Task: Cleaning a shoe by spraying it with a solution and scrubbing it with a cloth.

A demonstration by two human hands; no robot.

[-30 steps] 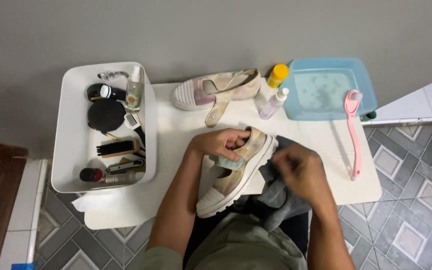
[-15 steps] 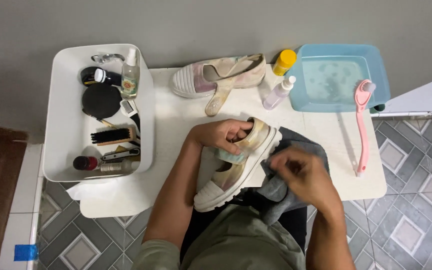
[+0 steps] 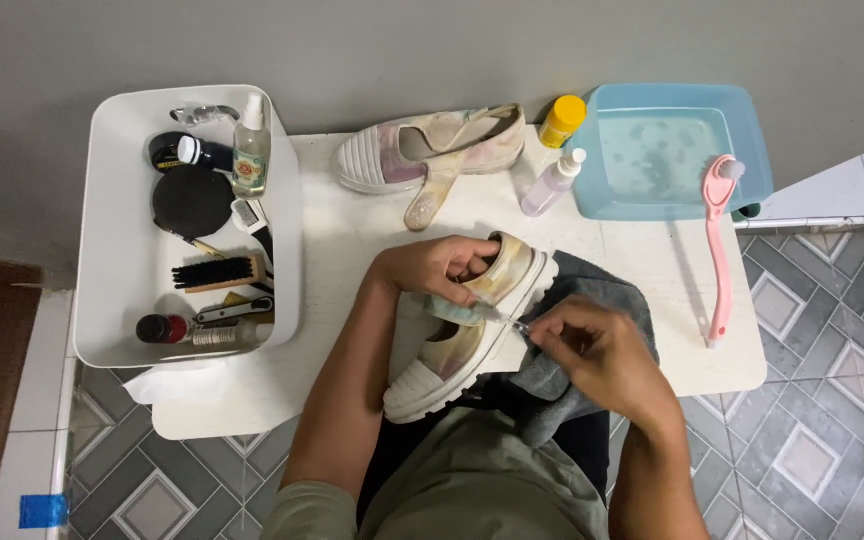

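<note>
A pale slip-on shoe with a white ribbed sole (image 3: 457, 345) lies tilted across the front edge of the white table (image 3: 352, 230). My left hand (image 3: 442, 268) grips it at the heel opening, fingers inside. My right hand (image 3: 592, 350) pinches a small thin tool against the shoe's side, with a grey cloth (image 3: 592, 290) lying under and behind it. The matching second shoe (image 3: 432, 150) rests on its side at the back of the table, with its insole sticking out.
A white tub (image 3: 102, 230) at left holds brushes, a round black tin, bottles and tubes. A blue basin of water (image 3: 667, 150), a pink long-handled brush (image 3: 717, 250), a yellow-capped bottle (image 3: 560, 120) and a spray bottle (image 3: 550, 185) sit at right. Patterned floor tiles lie below.
The view has shifted slightly. My right hand has moved up from the cloth to the shoe's side. My left hand keeps its hold on the heel.
</note>
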